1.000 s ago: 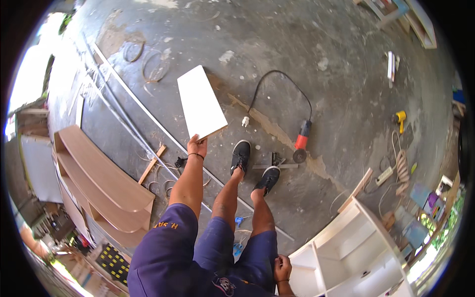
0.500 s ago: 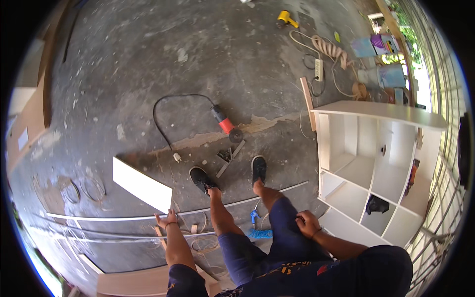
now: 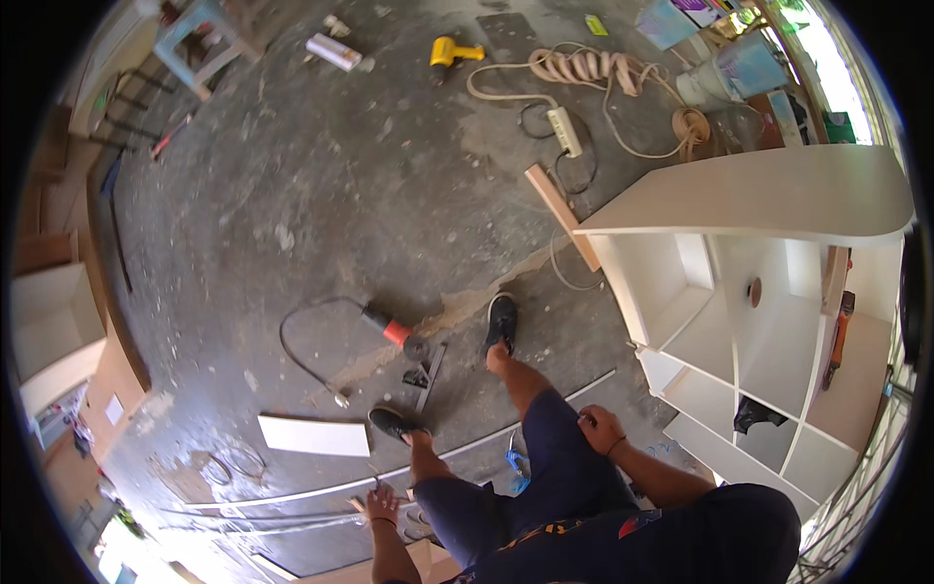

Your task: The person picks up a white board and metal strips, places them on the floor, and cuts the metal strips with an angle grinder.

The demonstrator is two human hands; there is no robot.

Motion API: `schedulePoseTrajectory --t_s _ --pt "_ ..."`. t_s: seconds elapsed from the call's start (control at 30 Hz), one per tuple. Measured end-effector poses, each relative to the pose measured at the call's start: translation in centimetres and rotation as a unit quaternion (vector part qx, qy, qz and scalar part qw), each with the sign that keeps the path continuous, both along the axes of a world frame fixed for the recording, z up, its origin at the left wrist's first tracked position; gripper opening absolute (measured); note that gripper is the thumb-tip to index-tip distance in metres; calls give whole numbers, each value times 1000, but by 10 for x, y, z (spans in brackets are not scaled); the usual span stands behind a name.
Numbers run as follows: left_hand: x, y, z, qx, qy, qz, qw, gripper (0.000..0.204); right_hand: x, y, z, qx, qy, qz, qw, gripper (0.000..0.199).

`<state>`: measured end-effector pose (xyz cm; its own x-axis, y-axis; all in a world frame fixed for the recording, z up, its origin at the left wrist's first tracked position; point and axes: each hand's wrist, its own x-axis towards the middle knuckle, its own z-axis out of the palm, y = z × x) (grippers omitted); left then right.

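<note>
A white rectangular board [image 3: 314, 436] lies on the grey concrete floor [image 3: 243, 195], left of centre in the lower half of the frame, its right end just beside the person's black left shoe [image 3: 391, 422]. Below that end, the left hand [image 3: 382, 503] is apart from the board, fingers spread and unclosed. The right hand [image 3: 602, 431], right of the lower centre, rests on the right thigh [image 3: 559, 433]; whether its fingers close on anything is hidden. Above the board lies a red-and-black angle grinder [image 3: 394, 333], its dark cord looping left to a pale plug [image 3: 341, 400]. A long pale rod [image 3: 574, 392] crosses the floor beneath both legs. At the right of the frame stands a white cabinet [image 3: 769, 190] with open compartments. Farther out, a yellow power tool [image 3: 445, 52] lies at upper centre, a pale power strip [image 3: 564, 132] to its lower right, and a light-blue stool [image 3: 199, 39] stands at upper left.
</note>
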<state>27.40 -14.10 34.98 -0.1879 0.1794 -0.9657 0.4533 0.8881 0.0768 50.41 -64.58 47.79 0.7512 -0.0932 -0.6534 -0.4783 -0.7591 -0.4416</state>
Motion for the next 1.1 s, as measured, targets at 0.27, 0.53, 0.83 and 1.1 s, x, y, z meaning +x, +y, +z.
schedulePoseTrajectory --t_s 0.27,0.53,0.83,1.1 --pt "149 -103 56 -34 4 -318 948 49 36 -35 -21 31 -49 -89 994 19" --pt "310 -129 64 -59 16 -444 894 44 163 -38 -46 23 -27 -228 973 22" --pt "598 -88 71 40 -17 -504 863 37 402 -60 -182 161 43 -552 817 25" --pt "798 -187 111 49 -55 -721 689 43 569 -155 -437 -53 68 -85 993 19"
